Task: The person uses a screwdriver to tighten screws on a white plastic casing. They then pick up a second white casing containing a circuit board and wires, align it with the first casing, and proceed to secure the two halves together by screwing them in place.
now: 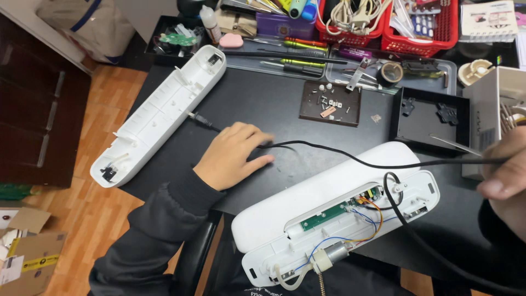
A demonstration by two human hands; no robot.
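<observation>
Pressing the thin black cable flat against the black table, your left hand lies palm down with the fingers loosely spread; it pins the cable rather than gripping it. Your right hand sits at the right edge of the view, fingers curled around a dark slim tool, probably a soldering iron or probe, though most of the hand is cut off, so you cannot tell exactly how tightly it closes. The cable runs from a small plug near the long white cover across to the opened white device, which lies just in front of you with its green circuit board, coloured wires and small motor exposed.

You look to be in the wiring stage of the repair, steadying the lead before working on it. The next move calls for a firm hold on the cable and a careful approach to the board, keeping clear of the fine wires. The brown tray of screws sits well apart behind.
</observation>
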